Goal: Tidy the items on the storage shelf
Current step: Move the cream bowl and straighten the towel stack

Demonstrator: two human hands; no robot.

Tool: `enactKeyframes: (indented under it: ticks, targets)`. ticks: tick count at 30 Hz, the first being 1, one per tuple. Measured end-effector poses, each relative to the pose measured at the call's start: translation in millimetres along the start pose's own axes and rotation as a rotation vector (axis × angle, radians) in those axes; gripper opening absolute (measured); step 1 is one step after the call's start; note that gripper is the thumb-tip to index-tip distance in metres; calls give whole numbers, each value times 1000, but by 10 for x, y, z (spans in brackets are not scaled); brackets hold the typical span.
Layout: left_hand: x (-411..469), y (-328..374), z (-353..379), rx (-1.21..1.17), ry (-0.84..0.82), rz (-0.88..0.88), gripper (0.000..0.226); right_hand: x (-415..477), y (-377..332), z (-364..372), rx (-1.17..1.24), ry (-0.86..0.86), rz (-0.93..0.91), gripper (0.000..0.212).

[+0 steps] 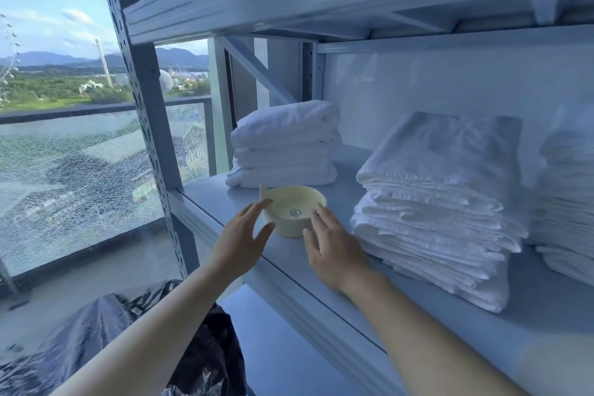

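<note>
The cream bowl (294, 212), paw print inside, sits on the shelf (212, 199) near its front edge, toward the left end, upright.

Main risk, as I judge it: it's close to that front edge, so a one-sided nudge could slide it off the lip and down toward the black plastic bag (205, 360) below. An uneven squeeze could also tip it, b/c the walls look smooth and flared. If it's pushed back too hard it bumps the towel stack (286, 145) just behind, which could shift the folds.

The bowl lies between both hands. The left hand (239, 243) is at its left side w/ fingers spread and straight, one fingertip (268, 201) at the rim, thumb lower by the base. Can't tell if it's true contact. The right hand (334, 251) is at its right side, fingers loosely spread, fingertips (316, 207) just beside the rim. Neither hand grips anything.

Further right, well apart from the bowl, is a taller pile of folded linen (440, 202), then another pile (569, 196) at the frame's edge. A careless right elbow could drag the near pile's corner.
</note>
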State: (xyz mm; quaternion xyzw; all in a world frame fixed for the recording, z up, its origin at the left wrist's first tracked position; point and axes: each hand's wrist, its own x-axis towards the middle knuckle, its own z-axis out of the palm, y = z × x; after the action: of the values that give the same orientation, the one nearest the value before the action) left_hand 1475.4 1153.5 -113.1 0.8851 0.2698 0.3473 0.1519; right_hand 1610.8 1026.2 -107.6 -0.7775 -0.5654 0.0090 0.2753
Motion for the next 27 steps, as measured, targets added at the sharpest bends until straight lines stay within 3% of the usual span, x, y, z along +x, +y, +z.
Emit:
enactKeyframes:
  ticks: [6, 13, 20, 27]
  targets:
    - [-14, 9, 4, -107, 38, 82, 24, -28, -86, -54, -30, 125, -31, 25]
    - [312, -82, -296, -169, 84, 119, 23, 121, -204, -286, -49, 210, 4, 28]
    - [760, -277, -559, -154, 111, 79, 21, 742, -418, -495, -82, 181, -11, 36]
    - [998, -574, -527, 78, 32, 160, 27, 1176, -381, -416, -196, 117, -15, 31]
